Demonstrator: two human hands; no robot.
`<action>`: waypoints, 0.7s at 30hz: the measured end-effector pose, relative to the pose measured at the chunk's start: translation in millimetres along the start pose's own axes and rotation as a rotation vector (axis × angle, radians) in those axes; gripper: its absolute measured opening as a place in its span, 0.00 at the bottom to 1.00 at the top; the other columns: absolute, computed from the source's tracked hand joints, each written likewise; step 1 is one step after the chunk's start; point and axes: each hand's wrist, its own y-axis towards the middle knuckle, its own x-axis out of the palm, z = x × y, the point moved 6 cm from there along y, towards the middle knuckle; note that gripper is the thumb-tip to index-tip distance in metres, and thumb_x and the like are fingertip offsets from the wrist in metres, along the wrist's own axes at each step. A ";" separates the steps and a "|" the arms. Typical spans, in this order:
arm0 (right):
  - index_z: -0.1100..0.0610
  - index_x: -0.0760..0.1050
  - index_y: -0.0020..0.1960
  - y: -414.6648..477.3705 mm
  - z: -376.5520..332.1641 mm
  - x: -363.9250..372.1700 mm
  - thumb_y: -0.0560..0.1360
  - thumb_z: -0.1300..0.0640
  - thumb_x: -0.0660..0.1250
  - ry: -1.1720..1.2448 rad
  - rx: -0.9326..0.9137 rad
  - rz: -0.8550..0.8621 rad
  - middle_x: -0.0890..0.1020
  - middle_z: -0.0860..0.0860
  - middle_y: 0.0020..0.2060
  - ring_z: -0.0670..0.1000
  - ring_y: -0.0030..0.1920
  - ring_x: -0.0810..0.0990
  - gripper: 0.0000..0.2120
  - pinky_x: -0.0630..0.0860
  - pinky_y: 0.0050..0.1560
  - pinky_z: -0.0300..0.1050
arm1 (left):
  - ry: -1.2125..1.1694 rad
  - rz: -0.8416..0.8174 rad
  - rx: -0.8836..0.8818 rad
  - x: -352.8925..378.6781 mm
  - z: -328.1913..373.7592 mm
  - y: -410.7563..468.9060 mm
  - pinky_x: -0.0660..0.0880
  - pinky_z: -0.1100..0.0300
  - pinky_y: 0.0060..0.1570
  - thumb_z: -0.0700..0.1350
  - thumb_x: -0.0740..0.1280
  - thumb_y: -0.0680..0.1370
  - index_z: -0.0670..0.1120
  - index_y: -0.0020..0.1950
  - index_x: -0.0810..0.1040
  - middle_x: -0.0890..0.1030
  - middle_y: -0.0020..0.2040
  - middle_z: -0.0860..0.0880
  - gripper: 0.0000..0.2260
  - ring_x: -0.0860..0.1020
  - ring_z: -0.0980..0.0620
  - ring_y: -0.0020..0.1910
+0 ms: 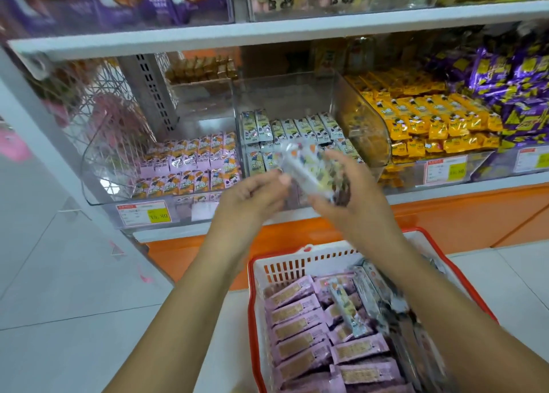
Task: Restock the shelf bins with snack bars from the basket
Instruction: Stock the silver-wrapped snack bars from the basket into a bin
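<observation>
Head view: both bare hands are raised in front of a stocked store shelf, above a basket on the floor.
Right hand (347, 190): its grip is closed around a small bunch of snack bars (309, 170) in pale wrappers; blur hides how many.
Left hand (255, 193): thumb and fingertips pinch the bunch's near end at about 9 o'clock of it, so this grip is also closed on the bars.
Held bars: they sit at frame centre, in front of the middle bin's front wall and above the shelf edge.
Middle bin (297, 101): clear plastic, holding rows of bars in white and lilac wrappers; its upper part is bare.
Pink bin (98, 184): at 9 o'clock of the hands, holding pink-and-orange wrapped bars in rows.
Yellow bin (374, 131): at 2 o'clock of the hands, piled with yellow wrapped bars.
Purple packs (511, 89): heaped at the far right, at 2 o'clock beyond the yellow ones.
Price tags (145, 214): red and yellow labels on the bin fronts; print too small to read.
Basket (297, 262): red and white, at 6 o'clock below the hands, filled with lilac wrapped bars lying in a row, with a few pale ones on top.
Floor (59, 288): light tiles around the basket.
</observation>
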 end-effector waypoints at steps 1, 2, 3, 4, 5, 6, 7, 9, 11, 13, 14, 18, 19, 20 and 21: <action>0.44 0.63 0.71 18.4 -3.2 -2.6 0.73 0.53 0.71 -0.021 -0.005 0.026 0.70 0.49 0.62 0.46 0.54 0.73 0.30 0.70 0.45 0.28 | 0.088 0.114 0.053 -11.9 7.2 3.3 0.73 0.66 0.52 0.48 0.69 0.75 0.47 0.59 0.79 0.83 0.54 0.52 0.14 0.80 0.57 0.53; 0.44 0.63 0.71 38.2 -4.0 -2.8 0.73 0.53 0.70 -0.060 -0.001 0.044 0.70 0.51 0.63 0.46 0.51 0.72 0.29 0.69 0.43 0.28 | 0.168 0.234 0.103 -24.0 13.4 5.5 0.72 0.66 0.53 0.47 0.68 0.76 0.48 0.61 0.78 0.81 0.55 0.53 0.14 0.79 0.59 0.54; 0.44 0.63 0.71 58.9 -2.4 -0.8 0.74 0.52 0.69 -0.110 0.019 0.053 0.70 0.52 0.64 0.47 0.48 0.72 0.28 0.69 0.42 0.32 | 0.223 0.330 0.143 -33.8 18.1 7.2 0.71 0.63 0.56 0.46 0.67 0.77 0.48 0.63 0.77 0.80 0.58 0.53 0.14 0.77 0.58 0.56; 0.44 0.63 0.71 80.4 0.6 2.9 0.75 0.50 0.68 -0.161 0.051 0.054 0.70 0.54 0.64 0.49 0.46 0.72 0.27 0.71 0.43 0.39 | 0.253 0.384 0.164 -40.4 20.4 9.9 0.70 0.59 0.61 0.45 0.67 0.78 0.48 0.65 0.75 0.78 0.62 0.51 0.16 0.75 0.56 0.60; 0.43 0.64 0.71 102.4 4.6 8.2 0.75 0.49 0.66 -0.206 0.089 0.050 0.70 0.56 0.64 0.52 0.46 0.74 0.26 0.73 0.45 0.44 | 0.277 0.401 0.163 -43.8 21.7 12.3 0.69 0.55 0.65 0.45 0.66 0.78 0.47 0.68 0.73 0.76 0.66 0.50 0.18 0.73 0.54 0.64; 0.44 0.65 0.70 124.4 9.9 15.4 0.75 0.48 0.66 -0.246 0.131 0.042 0.69 0.58 0.63 0.56 0.48 0.76 0.25 0.75 0.48 0.48 | 0.302 0.394 0.151 -44.5 22.3 15.1 0.67 0.53 0.68 0.45 0.66 0.78 0.46 0.70 0.71 0.74 0.68 0.49 0.19 0.71 0.53 0.67; 0.44 0.65 0.70 145.1 15.5 23.7 0.75 0.47 0.65 -0.288 0.174 0.031 0.69 0.59 0.63 0.59 0.52 0.76 0.24 0.76 0.52 0.51 | 0.326 0.371 0.137 -44.0 22.0 18.1 0.66 0.52 0.69 0.45 0.65 0.79 0.45 0.71 0.70 0.72 0.69 0.48 0.21 0.70 0.53 0.67; 0.45 0.65 0.71 178.5 25.7 42.1 0.76 0.47 0.63 -0.392 0.244 -0.001 0.67 0.61 0.66 0.62 0.59 0.74 0.24 0.75 0.58 0.52 | 0.363 0.330 0.127 -42.2 18.3 23.7 0.69 0.62 0.63 0.44 0.65 0.79 0.44 0.72 0.69 0.74 0.67 0.47 0.21 0.74 0.57 0.61; 0.46 0.63 0.73 197.5 33.3 59.0 0.77 0.48 0.62 -0.461 0.297 -0.037 0.63 0.62 0.69 0.63 0.66 0.68 0.25 0.72 0.62 0.53 | 0.374 0.307 0.128 -39.8 14.1 27.8 0.69 0.78 0.44 0.42 0.63 0.80 0.42 0.71 0.69 0.80 0.56 0.52 0.19 0.75 0.71 0.43; 0.46 0.61 0.74 206.5 38.4 74.7 0.78 0.48 0.61 -0.487 0.330 -0.071 0.60 0.62 0.71 0.63 0.69 0.64 0.25 0.70 0.64 0.54 | 0.368 0.297 0.112 -40.2 11.1 30.9 0.66 0.81 0.42 0.40 0.61 0.80 0.41 0.70 0.70 0.80 0.52 0.55 0.18 0.74 0.74 0.42; 0.47 0.61 0.74 209.7 39.4 81.2 0.79 0.47 0.61 -0.498 0.327 -0.077 0.59 0.62 0.72 0.63 0.70 0.62 0.25 0.69 0.64 0.54 | 0.378 0.293 0.110 -40.6 10.9 32.5 0.65 0.77 0.50 0.40 0.61 0.80 0.41 0.70 0.70 0.79 0.58 0.52 0.18 0.75 0.69 0.53; 0.52 0.65 0.73 214.6 34.5 98.3 0.81 0.43 0.52 -0.362 0.245 -0.133 0.63 0.59 0.73 0.61 0.72 0.60 0.24 0.64 0.67 0.53 | 0.381 0.294 0.123 -42.9 10.2 33.4 0.64 0.65 0.59 0.41 0.63 0.80 0.41 0.70 0.71 0.77 0.61 0.50 0.18 0.73 0.53 0.64; 0.53 0.65 0.73 213.0 32.6 98.5 0.82 0.43 0.50 -0.320 0.218 -0.151 0.65 0.58 0.73 0.60 0.73 0.60 0.24 0.63 0.68 0.53 | 0.379 0.292 0.125 -43.0 9.6 33.3 0.65 0.64 0.60 0.41 0.63 0.79 0.42 0.70 0.71 0.77 0.60 0.49 0.18 0.73 0.53 0.63; 0.53 0.65 0.73 209.7 30.7 97.1 0.82 0.43 0.48 -0.287 0.194 -0.164 0.66 0.57 0.73 0.59 0.74 0.60 0.24 0.61 0.69 0.52 | 0.375 0.289 0.127 -43.1 8.7 32.8 0.66 0.63 0.62 0.41 0.64 0.79 0.42 0.69 0.71 0.77 0.60 0.49 0.18 0.73 0.53 0.63; 0.54 0.64 0.74 205.9 29.3 94.4 0.83 0.43 0.48 -0.253 0.182 -0.172 0.65 0.56 0.73 0.58 0.74 0.60 0.25 0.60 0.70 0.52 | 0.373 0.287 0.132 -42.9 8.0 32.0 0.66 0.62 0.63 0.42 0.64 0.79 0.42 0.69 0.71 0.77 0.60 0.49 0.18 0.73 0.53 0.63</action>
